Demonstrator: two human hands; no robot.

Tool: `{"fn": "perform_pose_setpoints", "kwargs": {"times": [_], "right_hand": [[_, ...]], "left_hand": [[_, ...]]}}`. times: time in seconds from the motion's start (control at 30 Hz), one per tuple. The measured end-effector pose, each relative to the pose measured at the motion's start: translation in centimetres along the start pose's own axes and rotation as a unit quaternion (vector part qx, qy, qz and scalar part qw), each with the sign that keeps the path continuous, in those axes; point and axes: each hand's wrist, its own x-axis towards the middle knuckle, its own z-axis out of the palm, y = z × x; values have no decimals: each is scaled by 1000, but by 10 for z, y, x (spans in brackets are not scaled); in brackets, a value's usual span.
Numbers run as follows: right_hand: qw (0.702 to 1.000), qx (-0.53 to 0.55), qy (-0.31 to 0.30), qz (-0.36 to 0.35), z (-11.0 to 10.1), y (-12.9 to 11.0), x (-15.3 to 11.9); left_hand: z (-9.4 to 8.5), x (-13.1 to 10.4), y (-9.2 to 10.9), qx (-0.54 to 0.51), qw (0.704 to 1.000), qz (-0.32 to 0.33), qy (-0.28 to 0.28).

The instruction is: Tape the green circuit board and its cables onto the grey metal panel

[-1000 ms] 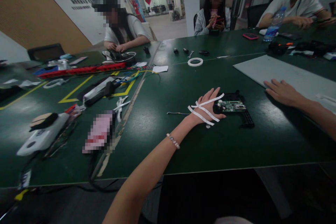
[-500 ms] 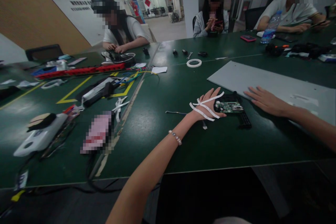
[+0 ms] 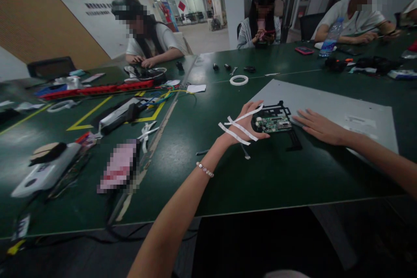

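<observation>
The circuit board (image 3: 276,124) sits in a black frame (image 3: 295,142) in front of the person, between the two hands and beside the near left edge of a grey panel (image 3: 329,100). The left hand (image 3: 241,125) curls around the frame's left end, thumb on the near side and fingers on the far side; whether the frame is lifted or resting on the worktop (image 3: 176,169) is hard to tell from this angle. White strips (image 3: 243,130) cross the back of that hand, and a beaded bracelet (image 3: 205,169) circles the wrist. The right hand (image 3: 322,128) lies palm down with its fingers slightly spread at the panel's near edge, fingertips just beside the frame.

Beyond the left hand are a white ring (image 3: 239,80) and a small wrench (image 3: 233,71). A bottle (image 3: 332,37) stands far right, near a red phone (image 3: 304,51). On the left lie more white strips (image 3: 147,135), a white device (image 3: 45,169) and a red bar (image 3: 117,88). Three people sit along the far side.
</observation>
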Motion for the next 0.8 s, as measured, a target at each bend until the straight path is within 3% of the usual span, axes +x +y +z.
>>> {"fn": "perform_pose_setpoints", "kwargs": {"times": [0.13,0.27,0.5,0.67,0.8], "right_hand": [[1000,8,-14,-22,-3,-24,5],[995,19,-21,-93,-13,-65,12],[976,82,-52,-194,-35,-132,22],[955,82,-41,-282,-32,-151,24],[943,92,22,-320,-29,-148,18]], "left_hand": [[-18,-1,-5,5,1000,-5,15],[-29,-3,-16,-10,999,-12,28],[-35,-9,-34,-21,998,-44,50],[-27,-13,-35,-36,998,-49,31],[-22,-16,-36,-33,998,-57,10]]}}
